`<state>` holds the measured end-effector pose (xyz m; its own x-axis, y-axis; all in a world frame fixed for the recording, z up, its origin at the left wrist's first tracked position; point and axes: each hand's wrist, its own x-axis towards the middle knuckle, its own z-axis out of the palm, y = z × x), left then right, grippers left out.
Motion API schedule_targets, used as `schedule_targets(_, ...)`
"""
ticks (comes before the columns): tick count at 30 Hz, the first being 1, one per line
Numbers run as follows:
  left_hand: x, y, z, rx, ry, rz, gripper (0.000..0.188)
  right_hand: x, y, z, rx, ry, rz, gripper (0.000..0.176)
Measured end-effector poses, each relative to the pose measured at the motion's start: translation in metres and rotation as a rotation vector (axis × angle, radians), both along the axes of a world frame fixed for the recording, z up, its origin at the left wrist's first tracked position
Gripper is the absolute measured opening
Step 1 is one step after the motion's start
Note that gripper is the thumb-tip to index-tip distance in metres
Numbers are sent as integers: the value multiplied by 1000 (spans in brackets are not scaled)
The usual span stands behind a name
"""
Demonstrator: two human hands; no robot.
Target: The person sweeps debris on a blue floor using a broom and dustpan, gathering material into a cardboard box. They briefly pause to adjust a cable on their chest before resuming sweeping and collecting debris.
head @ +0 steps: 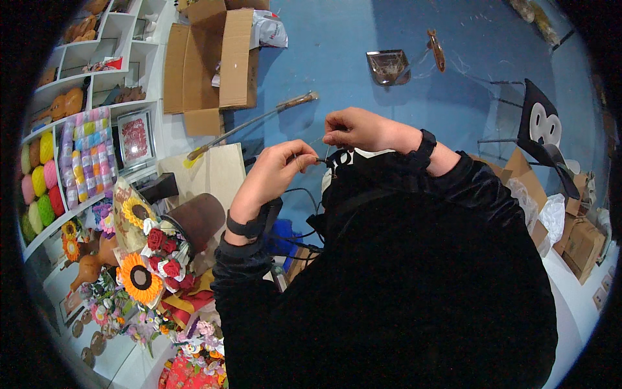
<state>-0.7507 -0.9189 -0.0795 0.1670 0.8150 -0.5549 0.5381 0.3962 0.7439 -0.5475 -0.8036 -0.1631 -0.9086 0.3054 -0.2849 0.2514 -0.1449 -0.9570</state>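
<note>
My left hand [279, 167] pinches a small, thin, dark piece [321, 160] between thumb and fingertips; it is too small to name. Just above and to the right, my right hand [357, 129] has its thumb and fingers closed on a fine light-coloured cord [317, 141]. The cord runs from these fingertips toward the left hand. Both hands are in front of my black-clothed body, with a dark band on each wrist. Below the fingertips shows a black-and-white printed fabric [344, 158], partly hidden by my clothing.
At left, white shelves [160, 73] hold yarn balls [43, 175] and gourds. Crocheted flowers [141, 277] surround a brown pot [199, 221]. An open cardboard box [238, 58], a long-handled tool [257, 119] and a dustpan [388, 68] lie ahead; a chair [544, 126] stands right.
</note>
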Motion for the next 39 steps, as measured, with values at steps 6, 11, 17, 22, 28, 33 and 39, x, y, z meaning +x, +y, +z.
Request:
schedule_targets(6,1,-3,-3,97,-11,21,15,1,1,15,-88,99,-246,21)
schedule_targets(11,2,-2,-4,214,69,21,14,1,-4,21,15,112,-10,27)
schedule_targets(17,7,0,-1,208,133,22,16,-2,-6,17,-86,-108,189,24)
schedule_targets(22,14,3,-7,415,207,16,12,0,-9,14,-127,18,282,27)
schedule_targets(28,15,2,-13,477,194,98,10,-3,-9,8,-171,23,304,29)
schedule_targets(33,18,5,-20,451,118,217,10,-3,-6,7,-147,-59,300,28)
schedule_targets(39,23,-6,-7,411,177,581,8,-1,-4,0,-149,-100,268,28)
